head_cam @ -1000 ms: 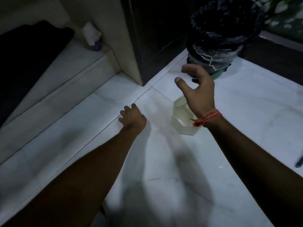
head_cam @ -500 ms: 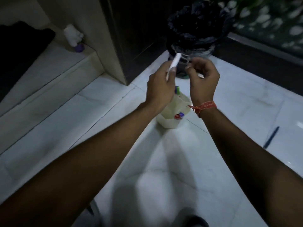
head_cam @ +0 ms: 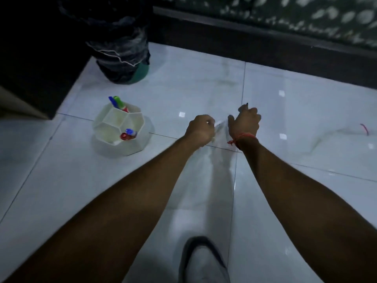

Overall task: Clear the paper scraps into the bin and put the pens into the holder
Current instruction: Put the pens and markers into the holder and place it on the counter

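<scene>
My left hand [head_cam: 201, 128] grips a white pen [head_cam: 220, 123] above the floor tiles. My right hand [head_cam: 245, 121], with a red thread at the wrist, has curled fingers and meets the pen's other end; motion blur hides the exact contact. The white honeycomb pen holder [head_cam: 106, 127] stands on the floor to the left of both hands. It holds blue and green pens [head_cam: 117, 102] at the back and red and blue ones [head_cam: 128, 134] at the front. The bin [head_cam: 122, 58], lined with a black bag, stands behind the holder. Small white paper scraps [head_cam: 182, 114] [head_cam: 283, 136] lie on the tiles.
A pink pen [head_cam: 365, 129] lies on the floor at the far right, with another scrap [head_cam: 281, 93] behind my right hand. A dark cabinet [head_cam: 40, 68] fills the left corner, and a dark skirting [head_cam: 265, 43] runs along the back. My shoe [head_cam: 204, 260] is at the bottom.
My left hand picked up the white pen from the floor and both hands met on it. My view and both hands swung right, away from the holder and bin.
</scene>
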